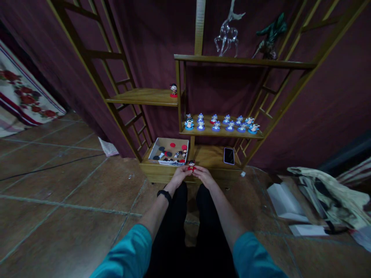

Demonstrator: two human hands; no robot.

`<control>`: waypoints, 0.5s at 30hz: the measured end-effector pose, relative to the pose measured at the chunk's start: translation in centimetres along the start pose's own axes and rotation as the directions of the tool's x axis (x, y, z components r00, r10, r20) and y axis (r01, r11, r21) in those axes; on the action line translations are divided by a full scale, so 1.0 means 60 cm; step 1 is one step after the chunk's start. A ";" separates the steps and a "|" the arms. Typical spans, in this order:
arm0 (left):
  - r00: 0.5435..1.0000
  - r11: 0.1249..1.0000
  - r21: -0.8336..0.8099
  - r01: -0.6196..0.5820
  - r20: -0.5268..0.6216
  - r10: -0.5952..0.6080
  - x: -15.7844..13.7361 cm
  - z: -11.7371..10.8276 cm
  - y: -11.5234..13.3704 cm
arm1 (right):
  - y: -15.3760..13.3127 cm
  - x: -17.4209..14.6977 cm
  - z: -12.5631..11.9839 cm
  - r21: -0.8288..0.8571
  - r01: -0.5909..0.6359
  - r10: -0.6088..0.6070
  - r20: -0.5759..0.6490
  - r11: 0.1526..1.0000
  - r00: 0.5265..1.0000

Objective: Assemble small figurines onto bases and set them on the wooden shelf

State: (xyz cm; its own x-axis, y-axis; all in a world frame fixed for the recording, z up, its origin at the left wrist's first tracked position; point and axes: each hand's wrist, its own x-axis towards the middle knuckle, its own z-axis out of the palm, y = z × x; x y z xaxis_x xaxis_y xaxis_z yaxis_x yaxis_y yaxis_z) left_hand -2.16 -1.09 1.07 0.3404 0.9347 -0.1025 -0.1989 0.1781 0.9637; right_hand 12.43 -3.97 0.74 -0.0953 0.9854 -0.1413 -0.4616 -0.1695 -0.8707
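A small red figurine [191, 165] with black hair is held between my two hands, in front of the lowest shelf. My left hand [180, 175] grips it from the left and my right hand [204, 175] from the right, fingers closed around its lower part. Just left of it sits an open cardboard box [153, 148] with loose figurines and red and black discs inside. On the left shelf stands a similar red-based figurine [173, 90]. Several blue, white and purple figurines [216, 126] stand in rows on the middle shelf.
A phone [228, 156] lies on the bottom shelf [207, 151] at right. A clear deer ornament [228, 33] and a dark green statue [271, 36] occupy the top shelf. White boxes [285, 202] and pale cloth [333, 189] lie on the floor at right. A cable [52, 167] crosses the left floor.
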 end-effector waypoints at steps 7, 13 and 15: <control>0.998 0.999 -0.016 -0.052 -0.030 0.051 0.003 0.000 -0.007 | -0.001 -0.001 -0.002 0.016 -0.009 0.009 -0.005 1.000 1.000; 0.994 0.997 0.025 -0.073 -0.075 0.075 0.008 -0.002 -0.016 | 0.001 0.001 -0.009 0.033 -0.024 0.023 0.001 0.999 1.000; 0.991 0.995 0.044 -0.090 -0.090 0.094 0.008 -0.001 -0.018 | 0.003 0.004 -0.011 0.036 -0.030 0.030 0.006 0.999 1.000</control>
State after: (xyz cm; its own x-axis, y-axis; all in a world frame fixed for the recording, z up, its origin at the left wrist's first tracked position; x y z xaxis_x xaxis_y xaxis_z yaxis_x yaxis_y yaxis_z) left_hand -1.84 -0.79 -0.03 0.2363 0.9711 -0.0330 -0.1882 0.0790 0.9789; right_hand 12.91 -3.76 0.23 -0.1138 0.9798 -0.1645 -0.4896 -0.1994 -0.8488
